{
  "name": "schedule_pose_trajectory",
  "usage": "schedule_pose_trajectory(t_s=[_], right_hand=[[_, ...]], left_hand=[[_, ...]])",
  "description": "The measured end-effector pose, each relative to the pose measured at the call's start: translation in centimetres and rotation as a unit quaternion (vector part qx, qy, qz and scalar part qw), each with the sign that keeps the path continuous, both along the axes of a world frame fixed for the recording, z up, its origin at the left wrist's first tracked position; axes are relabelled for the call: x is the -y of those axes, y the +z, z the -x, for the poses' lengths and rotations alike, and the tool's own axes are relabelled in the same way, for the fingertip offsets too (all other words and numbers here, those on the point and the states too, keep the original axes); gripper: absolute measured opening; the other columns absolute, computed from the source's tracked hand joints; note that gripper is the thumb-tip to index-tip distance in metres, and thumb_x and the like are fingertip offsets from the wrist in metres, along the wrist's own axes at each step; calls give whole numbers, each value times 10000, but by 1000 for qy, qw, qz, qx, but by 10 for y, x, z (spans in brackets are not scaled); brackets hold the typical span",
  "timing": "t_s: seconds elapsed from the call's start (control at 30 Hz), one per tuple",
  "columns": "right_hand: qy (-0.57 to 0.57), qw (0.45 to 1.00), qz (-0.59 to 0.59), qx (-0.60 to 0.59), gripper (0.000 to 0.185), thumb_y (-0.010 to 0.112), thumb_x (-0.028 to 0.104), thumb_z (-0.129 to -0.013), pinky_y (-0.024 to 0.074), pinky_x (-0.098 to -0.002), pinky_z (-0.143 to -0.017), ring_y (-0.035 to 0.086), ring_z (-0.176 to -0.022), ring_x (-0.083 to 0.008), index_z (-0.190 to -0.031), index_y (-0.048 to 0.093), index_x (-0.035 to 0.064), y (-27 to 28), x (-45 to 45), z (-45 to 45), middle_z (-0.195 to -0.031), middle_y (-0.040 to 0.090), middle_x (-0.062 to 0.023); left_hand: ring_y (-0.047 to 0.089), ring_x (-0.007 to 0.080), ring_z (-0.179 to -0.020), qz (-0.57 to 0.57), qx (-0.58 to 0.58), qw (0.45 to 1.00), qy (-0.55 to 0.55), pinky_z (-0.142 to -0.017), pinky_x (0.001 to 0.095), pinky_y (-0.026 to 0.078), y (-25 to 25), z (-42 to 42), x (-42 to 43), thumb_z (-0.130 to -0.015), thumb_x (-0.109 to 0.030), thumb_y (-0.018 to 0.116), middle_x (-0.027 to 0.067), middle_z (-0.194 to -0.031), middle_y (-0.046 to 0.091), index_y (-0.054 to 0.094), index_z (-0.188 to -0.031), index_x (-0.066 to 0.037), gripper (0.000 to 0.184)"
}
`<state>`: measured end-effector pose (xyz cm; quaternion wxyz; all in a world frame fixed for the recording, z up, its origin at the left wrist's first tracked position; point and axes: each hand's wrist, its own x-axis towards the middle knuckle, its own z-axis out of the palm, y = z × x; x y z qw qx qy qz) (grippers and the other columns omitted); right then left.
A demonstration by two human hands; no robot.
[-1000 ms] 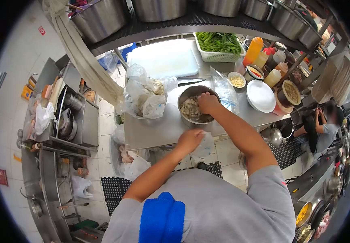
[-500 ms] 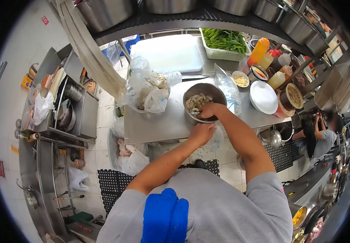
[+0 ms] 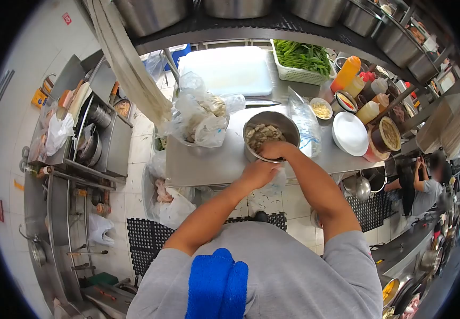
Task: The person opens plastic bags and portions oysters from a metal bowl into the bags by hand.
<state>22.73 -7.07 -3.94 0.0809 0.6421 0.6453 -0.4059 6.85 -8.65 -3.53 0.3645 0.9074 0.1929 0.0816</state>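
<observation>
A deep metal pot (image 3: 292, 129) stands at the front of the steel table, holding pale greyish pieces that look like peeled shrimp (image 3: 264, 134). My right hand (image 3: 273, 150) reaches over the near rim into the pot, its fingertips hidden among the pieces. Closed at the pot's near side, my left hand (image 3: 260, 173) grips the rim, though its fingers are mostly out of sight. Clear plastic (image 3: 276, 179) hangs just below that hand. To the left of the pot sits a bowl of plastic bags (image 3: 208, 130) with pale food inside.
Behind the pot lie a knife (image 3: 262, 101) and a white cutting board (image 3: 227, 69). A clear plastic bag (image 3: 304, 125), a white bowl (image 3: 350, 133) and sauce bottles (image 3: 345, 73) stand to the right. Greens fill a basket (image 3: 299, 73). A pot shelf (image 3: 251, 26) hangs overhead.
My right hand has shifted slightly within the pot, and the pieces lie a little differently. My left hand stays at the near rim. The whole view has moved slightly.
</observation>
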Motion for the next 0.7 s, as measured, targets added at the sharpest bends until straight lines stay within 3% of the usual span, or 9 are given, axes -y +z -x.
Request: schedule_pose_trajectory(t_s=[0.23,0.3,0.33,0.4,0.43,0.53,0.57,0.63,0.7], right_hand=[[-31,996,-67,-57,404,532,313,-774,433,-383,-878,602,-962,-296,-1064,644,56,13,10,1,-1033,640,-172],[-251,947,-8,-200,356,548,308,-792,480,-353,-792,626,-872,-261,-1054,638,84,17,14,3,-945,657,-118],[-245,949,-9,-200,356,548,308,-792,480,-353,-792,626,-872,-261,-1054,638,84,11,13,0,-945,657,-118],[-419,814,94,-392,273,563,308,-813,498,-293,-584,631,-742,-190,-1001,627,122,2,8,-4,-853,647,-56],[-414,816,94,-393,273,563,308,-813,498,-293,-584,631,-742,-190,-1001,627,122,3,6,-9,-853,647,-56],[-463,732,124,-485,211,595,339,-821,363,-200,-374,602,-604,-115,-915,599,150,24,5,-11,-775,635,-14],[-463,732,124,-484,211,595,339,-821,363,-200,-374,602,-604,-115,-915,599,150,28,4,-10,-775,635,-14],[-504,668,95,-539,250,594,357,-830,376,-195,-380,599,-613,-127,-885,588,112,32,6,-13,-787,632,-25],[-516,657,80,-545,265,604,371,-824,389,-194,-382,593,-602,-130,-881,587,113,30,7,-16,-779,627,-29]], left_hand=[[623,290,-880,-25,13,999,-41,-749,436,494,-12,1,-10,-860,-278,499,83,-955,653,665,-1004,-245,222],[620,291,-883,-16,7,999,-40,-757,439,490,-14,2,-12,-857,-283,502,81,-953,653,665,-999,-238,221],[618,293,-887,-5,0,999,-43,-766,442,486,-13,2,-13,-854,-288,505,79,-952,653,666,-994,-232,221],[611,299,-903,-2,-22,999,-43,-780,429,485,-8,4,-12,-856,-287,518,85,-988,648,660,-1035,-231,235],[605,305,-918,4,-46,998,-51,-794,417,483,-4,7,-12,-858,-286,531,92,-1025,643,653,-1076,-231,256],[603,317,-924,37,-53,996,-55,-815,423,476,14,22,-12,-852,-264,522,117,-1043,637,643,-1085,-168,280],[603,317,-924,38,-52,996,-55,-815,423,476,7,29,-14,-852,-264,522,117,-1043,637,643,-1085,-168,280],[636,276,-883,45,27,998,-17,-790,380,491,-6,50,-18,-839,-248,520,130,-996,659,631,-1095,-99,317],[647,207,-819,197,-7,980,20,-757,325,498,5,73,-27,-837,-244,519,121,-945,674,618,-1106,-51,346]])
